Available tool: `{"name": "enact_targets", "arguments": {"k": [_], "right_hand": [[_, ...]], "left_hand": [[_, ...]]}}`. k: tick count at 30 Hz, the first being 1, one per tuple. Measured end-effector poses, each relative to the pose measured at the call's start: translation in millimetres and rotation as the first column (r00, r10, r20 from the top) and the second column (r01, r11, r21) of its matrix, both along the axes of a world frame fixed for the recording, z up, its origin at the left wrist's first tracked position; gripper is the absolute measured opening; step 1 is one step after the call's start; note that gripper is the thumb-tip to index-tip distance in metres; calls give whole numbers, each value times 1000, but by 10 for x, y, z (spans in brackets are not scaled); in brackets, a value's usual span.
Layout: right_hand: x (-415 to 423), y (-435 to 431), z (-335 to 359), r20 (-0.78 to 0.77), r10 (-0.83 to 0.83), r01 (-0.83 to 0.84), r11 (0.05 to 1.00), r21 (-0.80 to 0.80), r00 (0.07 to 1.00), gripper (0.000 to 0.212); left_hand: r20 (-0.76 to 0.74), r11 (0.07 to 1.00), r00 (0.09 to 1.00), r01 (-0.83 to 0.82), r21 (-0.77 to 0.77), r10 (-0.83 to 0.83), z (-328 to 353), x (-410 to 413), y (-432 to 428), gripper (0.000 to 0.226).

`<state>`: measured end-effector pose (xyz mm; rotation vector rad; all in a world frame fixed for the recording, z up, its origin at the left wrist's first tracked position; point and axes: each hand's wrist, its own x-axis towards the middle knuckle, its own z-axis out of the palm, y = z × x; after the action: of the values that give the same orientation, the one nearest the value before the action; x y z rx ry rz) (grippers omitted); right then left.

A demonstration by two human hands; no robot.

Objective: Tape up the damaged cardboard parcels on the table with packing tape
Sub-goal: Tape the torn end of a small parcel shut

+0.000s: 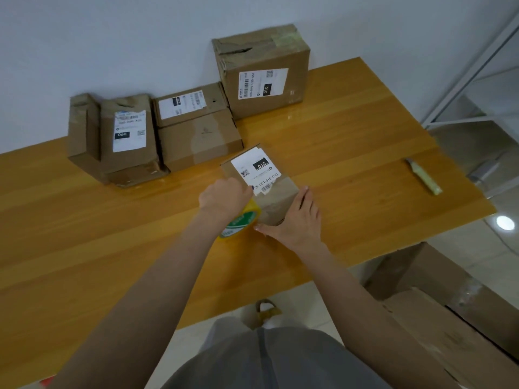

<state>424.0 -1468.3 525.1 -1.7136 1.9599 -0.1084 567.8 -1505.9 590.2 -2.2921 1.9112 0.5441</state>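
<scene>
Resting near the middle of the wooden table point(351, 130), a small cardboard parcel point(276, 202) was seen with a torn white shipping label point(257, 169) on its top face. It was steadied from the right by the right hand point(295, 220), whose fingers were laid straight against the box's side while the thumb was stretched along its near lower edge; nothing was gripped by that hand. At the parcel's left side a yellow and green roll of packing tape point(238, 223) was held by the left hand point(224, 195), the fingers being curled over the roll, which was kept close against the cardboard. Whether any tape was drawn out onto the box could not be told. Further parcels were ranged along the wall point(112, 37): a large dented box point(266, 80), an upper flat box point(191, 106) stacked on a lower flat box point(199, 141), and a crumpled labelled parcel point(126, 141) at the left. A pale-handled cutter point(424, 176) was seen well apart, near the table's right edge. An opened carton point(449, 318) was seen on the floor to the right.
</scene>
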Motion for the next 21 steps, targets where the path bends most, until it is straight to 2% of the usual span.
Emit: {"name": "enact_targets", "arguments": {"k": [3,7,9,11,13,15,16,17,19,21], "right_hand": [[-8,-34,55,-13,40,-39,998,56,999,150],[-79,-35,98,-1,89,-89,994,70,996,146],[-86,-7,84,-5,77,-77,997,21,997,144],[-81,-2,73,-2,60,-60,998,-3,998,144],[-67,-12,70,-9,56,-56,998,-5,998,144],[-62,-29,80,-18,67,-67,998,-2,998,144],[-62,-41,77,-26,71,-71,997,-6,997,143],[-62,-52,79,-29,73,-73,997,-5,997,143],[-62,-67,93,-25,82,-81,997,14,996,144],[-54,-88,114,-32,99,-98,995,30,995,143]], "left_hand": [[21,1000,1000,-11,-16,11,-7,-2,14,41],[-89,997,994,66,51,-61,-34,99,-3,57],[-222,987,969,128,93,-105,25,193,32,53],[-410,980,906,164,113,-104,91,310,127,38],[-596,984,802,133,116,-38,119,401,240,30],[-693,994,720,44,105,41,119,460,291,33],[-672,996,739,34,84,32,109,491,277,38],[-590,996,807,71,56,-24,92,523,253,43],[-349,985,928,164,57,-134,90,544,236,49],[-160,980,976,167,111,-148,78,545,241,46]]}}
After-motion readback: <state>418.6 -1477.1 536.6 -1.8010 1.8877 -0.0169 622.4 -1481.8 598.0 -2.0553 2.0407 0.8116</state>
